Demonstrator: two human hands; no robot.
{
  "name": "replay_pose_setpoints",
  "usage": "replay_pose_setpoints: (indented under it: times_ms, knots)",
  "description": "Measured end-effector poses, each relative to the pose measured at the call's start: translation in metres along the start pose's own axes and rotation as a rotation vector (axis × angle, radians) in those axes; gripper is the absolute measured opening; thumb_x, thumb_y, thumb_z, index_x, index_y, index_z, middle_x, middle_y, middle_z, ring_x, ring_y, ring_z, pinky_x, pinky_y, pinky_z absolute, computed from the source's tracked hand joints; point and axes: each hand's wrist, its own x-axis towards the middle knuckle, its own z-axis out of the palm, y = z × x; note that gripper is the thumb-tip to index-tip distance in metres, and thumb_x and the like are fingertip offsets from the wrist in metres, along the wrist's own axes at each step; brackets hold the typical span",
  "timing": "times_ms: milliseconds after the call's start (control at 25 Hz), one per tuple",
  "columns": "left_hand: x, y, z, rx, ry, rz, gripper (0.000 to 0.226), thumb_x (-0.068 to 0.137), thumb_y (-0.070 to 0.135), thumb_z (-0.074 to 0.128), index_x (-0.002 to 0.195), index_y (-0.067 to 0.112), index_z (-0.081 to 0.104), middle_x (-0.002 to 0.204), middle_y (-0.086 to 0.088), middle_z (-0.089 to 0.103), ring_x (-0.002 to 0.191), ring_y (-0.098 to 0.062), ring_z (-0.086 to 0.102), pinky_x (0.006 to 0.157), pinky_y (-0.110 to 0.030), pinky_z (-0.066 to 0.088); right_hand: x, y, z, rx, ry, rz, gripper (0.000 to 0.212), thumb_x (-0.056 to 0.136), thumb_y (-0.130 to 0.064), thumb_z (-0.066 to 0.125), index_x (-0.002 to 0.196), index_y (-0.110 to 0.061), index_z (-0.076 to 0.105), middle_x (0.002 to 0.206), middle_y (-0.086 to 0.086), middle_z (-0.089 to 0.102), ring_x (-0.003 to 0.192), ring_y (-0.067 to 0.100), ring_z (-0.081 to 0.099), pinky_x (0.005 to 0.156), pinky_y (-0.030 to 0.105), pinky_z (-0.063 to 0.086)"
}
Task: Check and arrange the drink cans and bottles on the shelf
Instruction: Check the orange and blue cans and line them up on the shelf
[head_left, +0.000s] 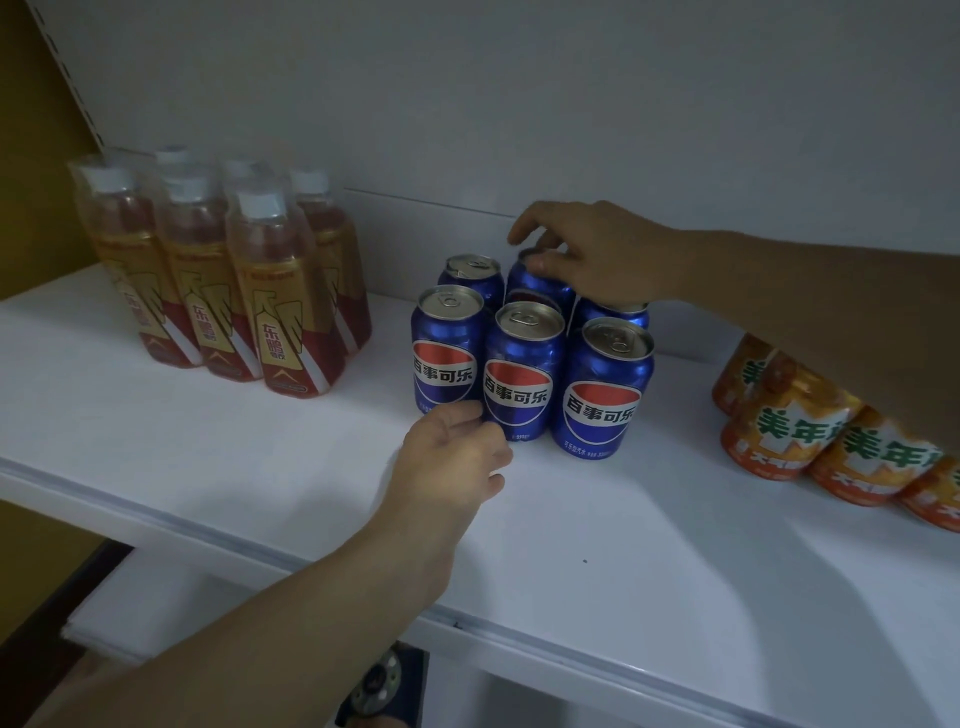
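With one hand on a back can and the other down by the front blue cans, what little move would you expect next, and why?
Probably a small nudge or lift of the back middle can, to settle it in line behind the front middle can. The right hand grips its top from above, and it stands higher than its neighbours. The left hand touches the front cans' bases, likely steadying them.

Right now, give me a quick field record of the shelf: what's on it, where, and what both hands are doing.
shelf: white shelf
left group: amber bottles, white caps, upright
centre group: blue cans, upright, three in front, more behind
right group: orange cans, partly hidden by the right arm
left hand: left hand, fingers at the base of the front middle can
right hand: right hand, fingertips on top of a back-row can
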Motion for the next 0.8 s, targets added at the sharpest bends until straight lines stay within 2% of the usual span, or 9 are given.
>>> replay_pose_setpoints:
  times_ms: [120, 160, 280, 400, 480, 520, 640, 720, 800]
  knots:
    - [-0.003, 0.005, -0.001, 0.004, 0.040, 0.002, 0.011, 0.096, 0.005, 0.055, 0.098, 0.011, 0.064, 0.095, -0.009, 0.069, 0.091, -0.028, 0.073, 0.088, -0.041, 0.058, -0.012, -0.009, -0.034, 0.044, 0.217, 0.004, 0.033, 0.111, -0.018, 0.043, 0.144, -0.021, 0.045, 0.140, 0.014, 0.059, 0.110, 0.022, 0.060, 0.076, 0.021, 0.047]
    - [-0.006, 0.009, 0.000, -0.014, 0.028, 0.007, 0.012, 0.096, 0.007, 0.054, 0.090, 0.009, 0.065, 0.087, -0.010, 0.068, 0.083, -0.028, 0.073, 0.084, -0.042, 0.059, -0.019, -0.013, -0.049, 0.054, 0.306, -0.008, 0.033, 0.111, -0.016, 0.040, 0.144, -0.021, 0.044, 0.136, 0.013, 0.059, 0.110, 0.021, 0.059, 0.077, 0.022, 0.049]
    - [-0.018, 0.019, 0.009, -0.156, -0.097, 0.071, 0.026, 0.098, 0.016, 0.050, 0.081, 0.004, 0.066, 0.075, -0.014, 0.068, 0.068, -0.027, 0.069, 0.071, -0.039, 0.059, -0.056, -0.022, -0.087, 0.078, 0.484, -0.152, 0.033, 0.112, -0.015, 0.032, 0.143, -0.018, 0.043, 0.120, 0.013, 0.058, 0.108, 0.027, 0.063, 0.092, 0.038, 0.057]
    - [-0.038, 0.029, 0.027, -0.390, -0.400, 0.023, 0.055, 0.100, 0.045, 0.039, 0.104, -0.001, 0.068, 0.096, -0.020, 0.074, 0.078, -0.031, 0.071, 0.074, -0.040, 0.058, -0.111, -0.032, -0.095, 0.206, 0.461, -0.295, 0.029, 0.111, -0.018, 0.029, 0.136, -0.022, 0.041, 0.118, 0.023, 0.062, 0.102, 0.022, 0.068, 0.082, 0.028, 0.059]
    - [-0.054, 0.033, 0.045, -0.496, -0.575, -0.075, 0.071, 0.097, 0.059, 0.034, 0.118, 0.000, 0.068, 0.114, -0.024, 0.071, 0.088, -0.036, 0.072, 0.074, -0.039, 0.058, -0.145, -0.038, -0.082, 0.337, 0.337, -0.289, 0.029, 0.110, -0.022, 0.031, 0.137, -0.023, 0.043, 0.117, 0.018, 0.068, 0.102, 0.017, 0.072, 0.080, 0.027, 0.060]
    - [-0.060, 0.031, 0.055, -0.523, -0.613, -0.113, 0.072, 0.096, 0.061, 0.035, 0.117, 0.002, 0.070, 0.113, -0.024, 0.071, 0.086, -0.035, 0.071, 0.069, -0.035, 0.060, -0.159, -0.039, -0.073, 0.386, 0.286, -0.272, 0.030, 0.109, -0.025, 0.033, 0.136, -0.024, 0.045, 0.118, 0.014, 0.069, 0.105, 0.018, 0.072, 0.082, 0.029, 0.061]
    - [-0.066, 0.021, 0.081, -0.497, -0.558, -0.108, 0.058, 0.097, 0.055, 0.044, 0.112, 0.008, 0.073, 0.102, -0.019, 0.074, 0.075, -0.027, 0.068, 0.054, -0.026, 0.057, -0.187, -0.030, -0.051, 0.504, 0.320, -0.213, 0.030, 0.109, -0.023, 0.035, 0.135, -0.021, 0.050, 0.123, 0.006, 0.071, 0.111, 0.018, 0.071, 0.085, 0.031, 0.062]
    - [-0.068, 0.018, 0.094, -0.465, -0.539, -0.053, 0.055, 0.096, 0.055, 0.047, 0.112, 0.010, 0.073, 0.103, -0.017, 0.075, 0.079, -0.028, 0.069, 0.056, -0.028, 0.058, -0.195, -0.021, -0.042, 0.615, 0.437, -0.168, 0.029, 0.111, -0.018, 0.034, 0.133, -0.018, 0.052, 0.126, 0.008, 0.070, 0.113, 0.018, 0.071, 0.088, 0.031, 0.061]
    - [-0.069, 0.018, 0.105, -0.455, -0.548, -0.028, 0.054, 0.096, 0.054, 0.046, 0.115, 0.011, 0.072, 0.109, -0.016, 0.075, 0.089, -0.031, 0.073, 0.066, -0.033, 0.062, -0.198, -0.011, -0.033, 0.745, 0.583, -0.111, 0.028, 0.110, -0.021, 0.038, 0.128, -0.019, 0.058, 0.125, 0.009, 0.071, 0.111, 0.020, 0.071, 0.090, 0.034, 0.060]
